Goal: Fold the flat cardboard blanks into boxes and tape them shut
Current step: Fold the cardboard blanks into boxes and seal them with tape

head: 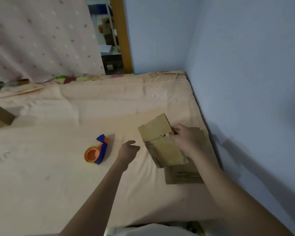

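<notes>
We see a bed under a peach quilted cover (92, 106), a dotted pale pink curtain (41, 36), a blue painted wall (237, 48) and a wooden door frame (121, 34).

A flat brown cardboard blank (162, 142) is tilting off the bed, its upper flap bending at the crease level with the pinch on its right edge. Under it and below the grip, a stack of blanks (184, 174) is lying flat. Well left of the grip, an orange-and-blue tape dispenser (97, 152) is resting.
</notes>
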Available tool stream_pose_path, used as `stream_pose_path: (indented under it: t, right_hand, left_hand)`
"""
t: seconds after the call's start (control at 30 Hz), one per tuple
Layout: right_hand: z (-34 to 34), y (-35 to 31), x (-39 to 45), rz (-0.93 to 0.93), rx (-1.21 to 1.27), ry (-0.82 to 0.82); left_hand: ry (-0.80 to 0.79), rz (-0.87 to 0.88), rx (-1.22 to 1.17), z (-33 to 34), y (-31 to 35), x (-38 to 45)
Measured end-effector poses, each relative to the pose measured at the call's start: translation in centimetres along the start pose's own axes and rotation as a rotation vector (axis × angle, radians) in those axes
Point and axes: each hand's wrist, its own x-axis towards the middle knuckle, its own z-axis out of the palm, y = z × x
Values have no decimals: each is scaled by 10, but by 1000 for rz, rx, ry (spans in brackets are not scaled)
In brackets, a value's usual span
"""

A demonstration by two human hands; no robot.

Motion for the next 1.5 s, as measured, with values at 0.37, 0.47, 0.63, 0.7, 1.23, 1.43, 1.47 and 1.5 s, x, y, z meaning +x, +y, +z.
stream_pose_path:
  t: [0.37,0.47,0.63,0.7,1.23,1.43,1.47,1.5]
  right_hand:
    - [112,-30,-36,-277,-387,-243]
    - [131,-21,-41,-270,-405,-270]
    - [120,13,-47,-153,-436,-95]
    - [111,30,-51,-54,-348,-40]
    - [175,20,-76,-17,-58,-101]
    - [173,27,-71,322,229,-35]
    - [173,30,-72,345,242,-48]
    - [173,33,-72,351,251,-63]
  left_hand:
    - [21,459,308,-97,-7,-15]
    - [18,432,221,-113,-34,-9]
    - [-77,356,-31,-136,-81,2]
    - [-83,337,-69,-144,-94,7]
    - [-237,40,-298,-118,-97,6]
    - [-326,164,-178,-123,-92,-12]
    - [-336,165,-170,-122,-95,-12]
    - [-335,151,-197,-122,-98,-12]
